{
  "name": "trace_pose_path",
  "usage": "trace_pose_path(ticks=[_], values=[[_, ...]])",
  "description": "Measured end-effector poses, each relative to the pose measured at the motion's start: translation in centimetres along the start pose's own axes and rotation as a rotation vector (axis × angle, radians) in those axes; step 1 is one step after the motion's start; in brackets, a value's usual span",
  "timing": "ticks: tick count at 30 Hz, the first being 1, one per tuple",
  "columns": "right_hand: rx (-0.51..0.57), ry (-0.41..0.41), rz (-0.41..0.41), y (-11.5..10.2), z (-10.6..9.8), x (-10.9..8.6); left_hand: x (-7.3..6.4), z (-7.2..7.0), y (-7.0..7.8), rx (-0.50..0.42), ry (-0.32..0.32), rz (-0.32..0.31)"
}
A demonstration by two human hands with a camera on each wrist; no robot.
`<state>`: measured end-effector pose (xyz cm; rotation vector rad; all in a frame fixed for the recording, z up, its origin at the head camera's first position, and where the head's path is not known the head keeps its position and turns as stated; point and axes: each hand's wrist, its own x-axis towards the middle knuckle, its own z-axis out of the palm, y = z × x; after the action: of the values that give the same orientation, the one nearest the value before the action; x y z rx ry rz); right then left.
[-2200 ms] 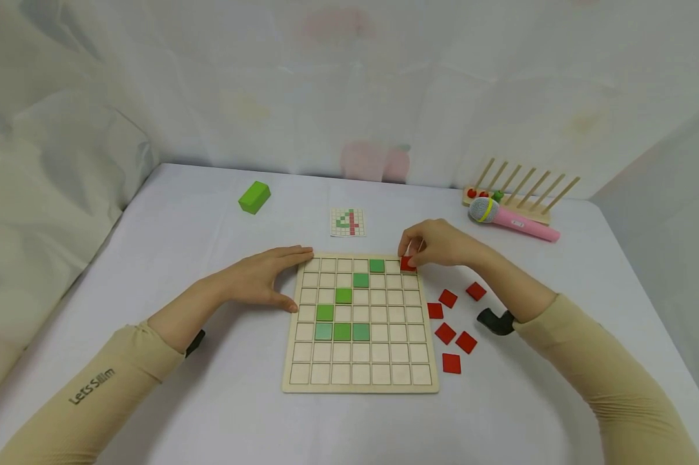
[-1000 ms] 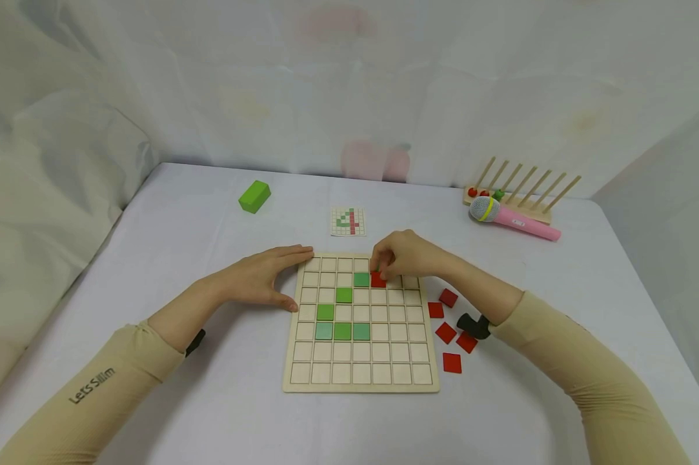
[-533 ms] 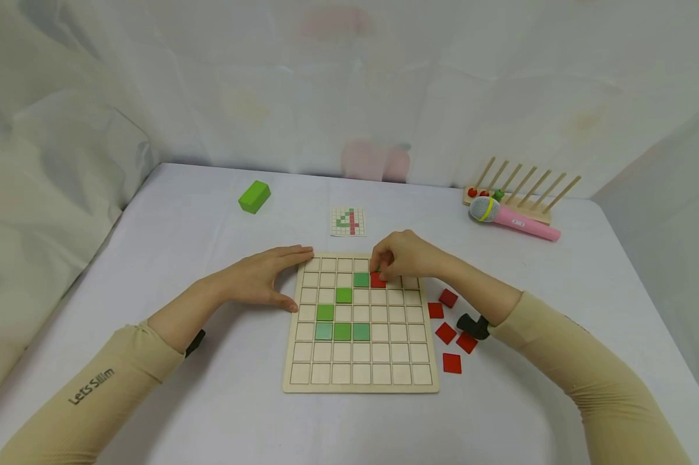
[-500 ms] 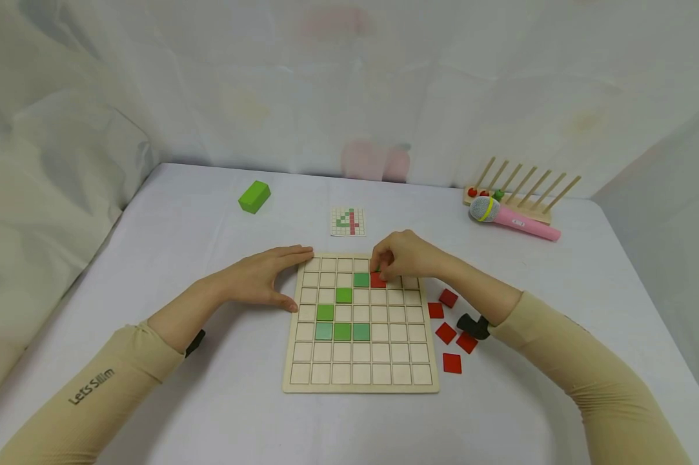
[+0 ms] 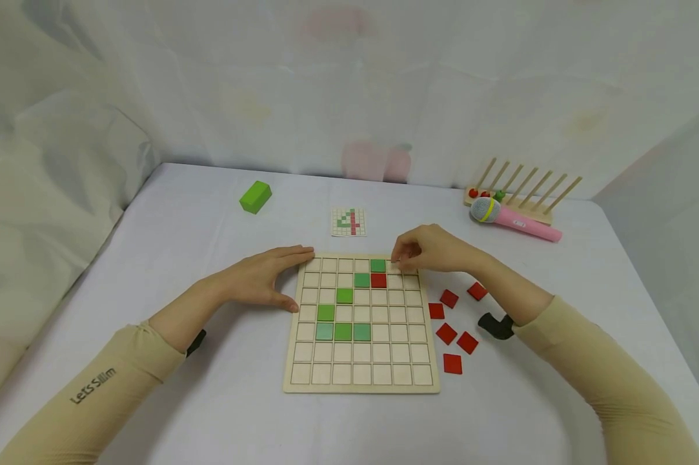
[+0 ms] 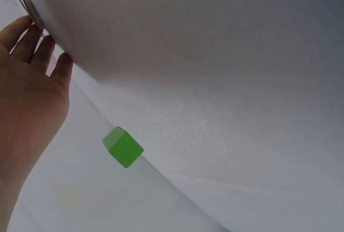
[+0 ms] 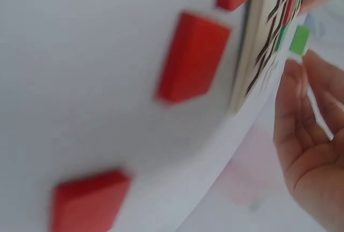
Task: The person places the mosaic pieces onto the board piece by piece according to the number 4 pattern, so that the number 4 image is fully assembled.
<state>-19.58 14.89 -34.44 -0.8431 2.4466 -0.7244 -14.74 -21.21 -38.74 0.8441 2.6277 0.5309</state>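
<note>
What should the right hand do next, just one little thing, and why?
I'd have the right hand pick up a loose red tile beside the board. Its fingertips seem to hold nothing, the board shows just one placed red tile, and the picture card has a whole line of red squares.

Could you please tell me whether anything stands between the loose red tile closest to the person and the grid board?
Nothing visible does: only white cloth lies between that red tile and the grid board.
</note>
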Motion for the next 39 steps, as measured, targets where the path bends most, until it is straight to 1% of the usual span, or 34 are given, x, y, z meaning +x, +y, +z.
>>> trace_pose_path(ticks=[8,11,17,20,27,34,39], values=[[0.046,-0.063,-0.048,2.7,-0.7,-2.1,-0.1,-0.1,0.2,-0.007,0.005,-0.002],[0.059,-0.082,-0.041,3.3,-0.8,-2.9,-0.1,-0.1,0.2,-0.01,0.006,-0.001],[0.044,-0.119,-0.01,4.6,-1.0,-3.9,-0.1,-0.1,0.2,-0.01,0.005,-0.004],[0.05,-0.137,0.009,5.0,-1.1,-4.4,-0.1,-0.1,0.2,-0.004,0.007,-0.007],[0.093,-0.175,0.025,6.0,-1.4,-5.4,-0.1,-0.1,0.3,-0.005,0.003,-0.013],[0.132,-0.206,0.036,6.6,-1.3,-5.8,-0.1,-0.2,0.3,-0.012,-0.002,-0.013],[0.17,-0.23,0.027,6.8,-1.2,-6.0,-0.1,-0.1,0.2,-0.005,0.005,-0.007]])
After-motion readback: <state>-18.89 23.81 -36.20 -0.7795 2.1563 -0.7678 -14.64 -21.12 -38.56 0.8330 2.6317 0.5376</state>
